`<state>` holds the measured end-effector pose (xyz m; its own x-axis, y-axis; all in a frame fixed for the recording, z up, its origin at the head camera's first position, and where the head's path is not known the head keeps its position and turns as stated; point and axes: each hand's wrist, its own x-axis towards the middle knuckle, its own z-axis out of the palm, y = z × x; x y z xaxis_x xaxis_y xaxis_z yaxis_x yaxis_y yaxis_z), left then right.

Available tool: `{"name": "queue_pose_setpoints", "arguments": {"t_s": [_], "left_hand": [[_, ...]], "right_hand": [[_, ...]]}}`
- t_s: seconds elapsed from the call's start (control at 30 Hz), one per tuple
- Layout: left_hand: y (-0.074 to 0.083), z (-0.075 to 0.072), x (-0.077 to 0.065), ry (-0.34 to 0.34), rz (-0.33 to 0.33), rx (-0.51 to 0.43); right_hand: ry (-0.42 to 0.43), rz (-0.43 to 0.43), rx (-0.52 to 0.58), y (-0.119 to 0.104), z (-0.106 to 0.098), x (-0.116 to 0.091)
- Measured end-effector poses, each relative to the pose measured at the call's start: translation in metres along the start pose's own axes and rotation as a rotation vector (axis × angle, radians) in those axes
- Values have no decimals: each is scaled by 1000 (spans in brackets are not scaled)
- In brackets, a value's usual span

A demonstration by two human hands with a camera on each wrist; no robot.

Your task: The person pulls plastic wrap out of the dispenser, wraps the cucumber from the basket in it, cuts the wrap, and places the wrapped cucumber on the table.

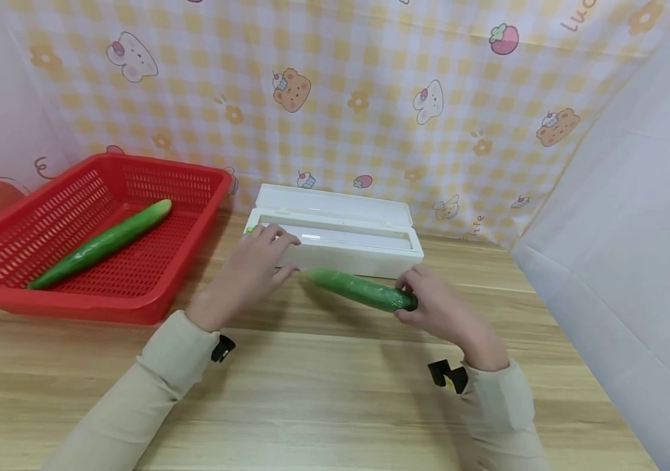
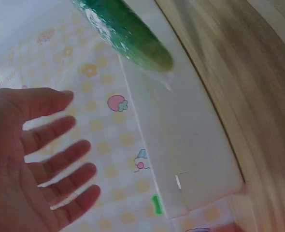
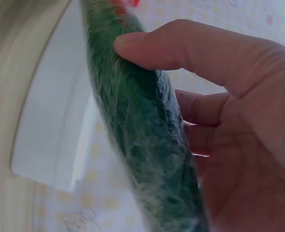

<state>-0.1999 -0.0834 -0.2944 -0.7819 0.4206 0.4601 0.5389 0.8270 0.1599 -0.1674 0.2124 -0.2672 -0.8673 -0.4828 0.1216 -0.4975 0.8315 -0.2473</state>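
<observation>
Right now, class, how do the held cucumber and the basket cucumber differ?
The held cucumber is gripped by the right hand; the basket cucumber lies untouched in the red basket. In the head view, the held cucumber's pale end points left, while the basket cucumber's points up and right. Both are long and green with one paler end.

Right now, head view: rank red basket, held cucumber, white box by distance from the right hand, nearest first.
1. Held cucumber: in the right hand, extending to its left.
2. White box: beyond the held cucumber, ahead and to the left of the right hand.
3. Red basket: farthest, at far left, past the left hand.
</observation>
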Motion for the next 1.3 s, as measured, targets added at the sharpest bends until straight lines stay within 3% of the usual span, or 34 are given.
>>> {"name": "queue_pose_setpoints", "arguments": {"t_s": [0.1,0.33,0.67,1.03,1.3], "left_hand": [[-5,5,-1,-40,-54,27],[-17,20,-3,-117,-88,66],[-23,26,-5,-145,-107,68],[-24,28,-7,-158,-96,82],[-23,27,-7,-174,-104,74]], "right_hand": [[26,32,18,4,-8,-6],[47,99,89,14,-32,-24],[182,235,118,51,-49,-38],[236,459,163,96,-36,-41],[159,657,254,120,-14,-39]]}}
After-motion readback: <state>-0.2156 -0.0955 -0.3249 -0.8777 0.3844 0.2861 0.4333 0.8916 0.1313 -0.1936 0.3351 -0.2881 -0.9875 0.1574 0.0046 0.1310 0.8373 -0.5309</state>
